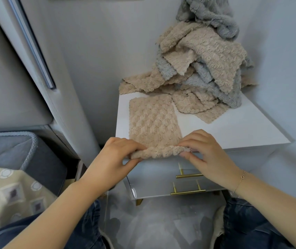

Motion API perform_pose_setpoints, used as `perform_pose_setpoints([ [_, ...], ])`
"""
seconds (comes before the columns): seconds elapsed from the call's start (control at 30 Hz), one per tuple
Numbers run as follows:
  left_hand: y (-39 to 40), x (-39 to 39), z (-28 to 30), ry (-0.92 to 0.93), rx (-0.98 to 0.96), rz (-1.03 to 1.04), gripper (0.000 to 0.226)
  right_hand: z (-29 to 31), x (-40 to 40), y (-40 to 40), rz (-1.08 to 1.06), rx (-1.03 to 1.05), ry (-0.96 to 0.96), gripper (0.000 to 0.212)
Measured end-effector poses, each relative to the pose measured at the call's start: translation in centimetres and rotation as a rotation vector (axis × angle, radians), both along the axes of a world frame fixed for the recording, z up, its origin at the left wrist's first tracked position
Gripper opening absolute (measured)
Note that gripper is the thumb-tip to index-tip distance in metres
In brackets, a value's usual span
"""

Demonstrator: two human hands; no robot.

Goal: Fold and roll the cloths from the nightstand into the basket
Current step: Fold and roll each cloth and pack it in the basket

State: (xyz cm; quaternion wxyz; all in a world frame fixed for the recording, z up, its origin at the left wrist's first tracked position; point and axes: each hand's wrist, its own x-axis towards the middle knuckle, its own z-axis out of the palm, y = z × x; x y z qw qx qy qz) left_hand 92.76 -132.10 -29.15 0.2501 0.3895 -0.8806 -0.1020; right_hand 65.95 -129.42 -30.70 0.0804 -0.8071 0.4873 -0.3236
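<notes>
A folded beige fluffy cloth (pixel 153 121) lies as a long strip on the white nightstand (pixel 233 130), its near end curled into the start of a roll at the front edge. My left hand (pixel 114 159) pinches the left end of that curled edge. My right hand (pixel 208 153) pinches the right end. A heap of beige and grey-blue cloths (pixel 202 69) is piled at the back right of the nightstand. The grey basket (pixel 30 146) stands at the left, below the nightstand top.
The nightstand has two drawers with gold handles (pixel 188 191). A grey padded headboard (pixel 9 69) fills the left. A patterned beige bedcover (pixel 5 191) lies at lower left. My knees in jeans frame the grey floor (pixel 161 221).
</notes>
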Motion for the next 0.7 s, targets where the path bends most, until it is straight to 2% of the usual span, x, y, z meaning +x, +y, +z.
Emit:
perform_pose_setpoints([
  [0.1,0.3,-0.4,0.6,0.143,0.150,0.077,0.022,0.2,-0.1,-0.1,-0.038,0.160,-0.076,0.029],
  [0.2,0.3,-0.7,1.2,0.257,0.332,0.149,0.018,0.8,-0.2,-0.3,-0.007,0.314,-0.148,0.004],
  [0.27,0.0,-0.7,1.4,0.320,0.448,0.180,0.015,1.3,-0.2,-0.5,-0.007,0.376,-0.179,0.015],
  [0.37,-0.6,-1.1,1.3,0.409,0.561,0.252,0.011,2.0,0.2,-1.0,-0.087,0.431,-0.189,0.048],
  [0.5,-1.0,-1.6,0.5,0.356,0.448,0.379,0.013,2.2,0.9,-1.5,-0.240,0.437,-0.203,0.053],
  [0.63,-0.6,-2.2,0.3,0.329,0.240,0.399,0.006,1.9,0.9,-1.6,-0.355,0.153,-0.025,0.040],
  [0.7,-0.6,-2.1,0.4,0.215,0.049,0.295,0.009,2.1,1.0,-1.5,-0.248,0.035,-0.024,0.025],
])
